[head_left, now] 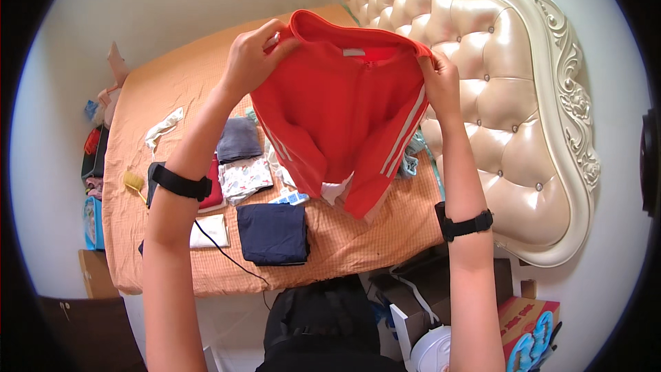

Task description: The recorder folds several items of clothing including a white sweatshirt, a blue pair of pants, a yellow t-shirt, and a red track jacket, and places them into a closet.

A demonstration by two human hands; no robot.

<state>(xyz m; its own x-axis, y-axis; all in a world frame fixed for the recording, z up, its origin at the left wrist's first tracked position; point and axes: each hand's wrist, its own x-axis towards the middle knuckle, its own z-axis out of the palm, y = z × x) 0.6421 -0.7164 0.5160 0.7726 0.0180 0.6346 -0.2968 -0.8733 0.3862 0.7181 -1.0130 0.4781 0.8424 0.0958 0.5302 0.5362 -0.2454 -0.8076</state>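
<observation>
A red zip jacket (330, 103) with white stripes down its sleeves hangs in the air over the bed, its collar at the top. My left hand (256, 55) pinches it beside the left end of the collar. At the opposite shoulder, my right hand (441, 83) grips the cloth between thumb and fingers. Both sleeves droop inward toward the bottom of the jacket. Behind its lower end, part of a white and pinkish cloth shows on the bed. Each of my forearms wears a black strap.
Folded clothes lie on the orange-sheeted bed (206, 48): navy fabric (273, 234), a grey-blue piece (239, 139), a patterned white one (246, 179) and a white one (209, 231). A yellow brush (133, 182) lies at left. The tufted headboard (475, 76) rises at right.
</observation>
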